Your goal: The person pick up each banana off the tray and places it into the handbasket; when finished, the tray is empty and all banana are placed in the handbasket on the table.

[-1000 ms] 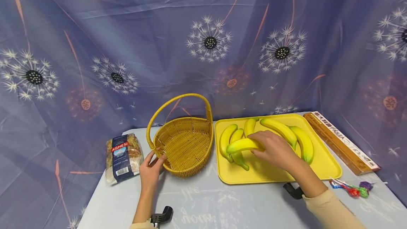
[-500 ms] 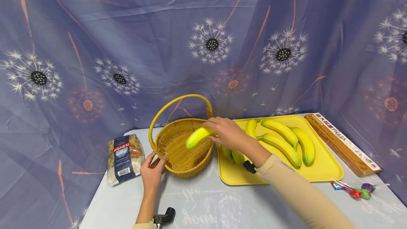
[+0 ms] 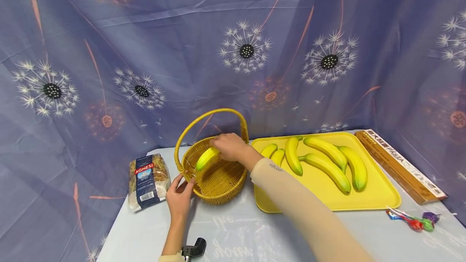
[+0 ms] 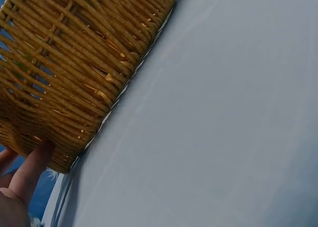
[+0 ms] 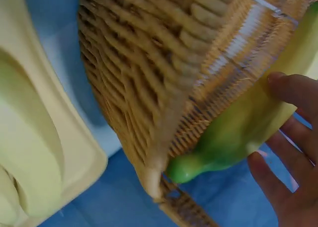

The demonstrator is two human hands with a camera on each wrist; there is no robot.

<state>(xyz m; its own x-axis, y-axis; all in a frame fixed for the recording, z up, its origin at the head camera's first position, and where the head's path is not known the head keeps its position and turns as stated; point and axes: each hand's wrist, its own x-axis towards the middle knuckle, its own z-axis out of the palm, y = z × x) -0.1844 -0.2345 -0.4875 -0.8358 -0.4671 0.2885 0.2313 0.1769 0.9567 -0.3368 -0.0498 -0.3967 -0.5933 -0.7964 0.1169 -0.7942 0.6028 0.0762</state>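
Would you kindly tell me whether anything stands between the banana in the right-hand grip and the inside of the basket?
Nothing visible does: the right-hand grip holds the banana at the open top of the basket, and the handle arches above in the head view without crossing it.

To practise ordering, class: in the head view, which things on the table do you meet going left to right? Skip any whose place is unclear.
Pasta bag, basket, yellow tray, long box.

Rough weave, smooth sheen
Near the centre you have a coarsely woven basket (image 3: 225, 179); lower right, a smooth, plastic-looking tray (image 3: 375, 187); above, creased cloth (image 3: 182, 51).
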